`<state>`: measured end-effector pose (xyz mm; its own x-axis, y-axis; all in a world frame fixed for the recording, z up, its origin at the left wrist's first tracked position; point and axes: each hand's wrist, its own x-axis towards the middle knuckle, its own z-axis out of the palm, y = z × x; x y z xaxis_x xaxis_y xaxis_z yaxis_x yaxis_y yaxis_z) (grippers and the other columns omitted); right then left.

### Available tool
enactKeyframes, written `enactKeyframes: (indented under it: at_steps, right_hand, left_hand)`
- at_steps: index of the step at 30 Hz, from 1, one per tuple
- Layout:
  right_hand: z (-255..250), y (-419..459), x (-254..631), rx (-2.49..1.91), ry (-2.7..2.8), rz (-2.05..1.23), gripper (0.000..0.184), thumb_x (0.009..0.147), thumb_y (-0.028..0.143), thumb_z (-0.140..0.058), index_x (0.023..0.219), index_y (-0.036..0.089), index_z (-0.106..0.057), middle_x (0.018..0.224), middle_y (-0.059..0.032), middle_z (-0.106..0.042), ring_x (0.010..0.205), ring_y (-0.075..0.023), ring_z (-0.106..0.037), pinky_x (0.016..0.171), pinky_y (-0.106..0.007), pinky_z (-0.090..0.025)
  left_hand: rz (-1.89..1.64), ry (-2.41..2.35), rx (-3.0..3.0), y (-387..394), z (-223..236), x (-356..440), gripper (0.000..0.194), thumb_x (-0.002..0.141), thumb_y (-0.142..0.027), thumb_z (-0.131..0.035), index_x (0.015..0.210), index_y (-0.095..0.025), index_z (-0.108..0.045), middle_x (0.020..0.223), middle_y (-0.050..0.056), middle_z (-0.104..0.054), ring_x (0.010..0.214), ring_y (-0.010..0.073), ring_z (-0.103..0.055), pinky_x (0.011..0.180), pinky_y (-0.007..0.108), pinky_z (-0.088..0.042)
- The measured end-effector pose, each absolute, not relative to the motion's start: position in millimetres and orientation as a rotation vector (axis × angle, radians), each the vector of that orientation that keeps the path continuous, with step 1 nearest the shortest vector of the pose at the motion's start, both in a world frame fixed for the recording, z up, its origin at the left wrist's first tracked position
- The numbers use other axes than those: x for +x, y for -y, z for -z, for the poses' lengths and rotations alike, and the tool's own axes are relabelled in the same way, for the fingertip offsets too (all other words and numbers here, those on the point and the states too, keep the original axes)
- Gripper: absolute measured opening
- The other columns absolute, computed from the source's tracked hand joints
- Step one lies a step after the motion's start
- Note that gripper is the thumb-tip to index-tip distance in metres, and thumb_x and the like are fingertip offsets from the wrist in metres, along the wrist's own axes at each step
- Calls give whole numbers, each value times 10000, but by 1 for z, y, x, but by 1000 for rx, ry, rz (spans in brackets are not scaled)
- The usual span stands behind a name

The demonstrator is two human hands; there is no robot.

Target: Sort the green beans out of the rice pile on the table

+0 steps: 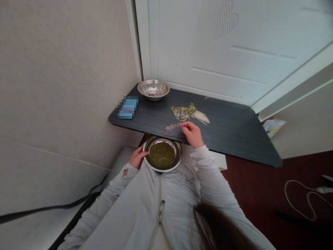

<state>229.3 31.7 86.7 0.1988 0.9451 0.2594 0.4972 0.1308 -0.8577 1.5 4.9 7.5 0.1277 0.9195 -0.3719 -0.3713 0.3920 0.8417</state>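
Note:
My left hand (137, 157) grips the left rim of a steel bowl (179, 152) at my lap, thumb over the edge. In this bowl lies a layer of small green beans (162, 155) that look like mung beans, with a few pale grains among them. Over the front part of the dark table, my right hand (193, 133) has its thumb and forefinger pinched together; whether a grain is between them is too small to see. Its fingertips are beside a thin strip of pale grains (171, 127). Just beyond lie a mixed green-and-white pile (183, 113) and a white rice-like pile (201, 117).
A second steel bowl (153, 89) with a label inside stands at the table's back left. Near it lies a pixelated blue object (128, 108). The dark tabletop (234, 132) meets a white door (208, 52) behind. A white cable (299, 182) trails on the floor at right.

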Motion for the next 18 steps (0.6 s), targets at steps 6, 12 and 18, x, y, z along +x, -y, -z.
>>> enactKeyframes:
  at_steps: [6, 12, 18]
  right_hand:
    - [-86, -32, 229, -1513, 1393, -568, 155, 600, 219, -413, 659, 163, -545, 550, 31, -491, 498, -84, -398, 503, -203, -317]
    - [-87, -32, 229, -1550, 1358, -539, 158, 602, 221, -405, 657, 165, -542, 523, 37, -466, 482, -84, -384, 487, -203, -307]
    - [-87, -32, 229, -1506, 1408, -564, 170, 603, 222, -409, 681, 168, -549, 559, 29, -488, 517, -89, -408, 518, -206, -326]
  left_hand:
    - [-1037, -1019, 637, -5, -6, 2, 451, 448, -184, -664, 885, -118, -572, 723, 31, -644, 789, 211, -559, 795, 349, -365]
    - [-1035, -1039, 660, -4, -10, 2, 503, 433, -200, -672, 917, -118, -565, 720, 39, -644, 782, 224, -562, 785, 361, -371]
    - [-1038, -1055, 669, -4, -10, 2, 536, 424, -213, -674, 939, -117, -560, 737, 46, -644, 794, 231, -558, 775, 363, -377]
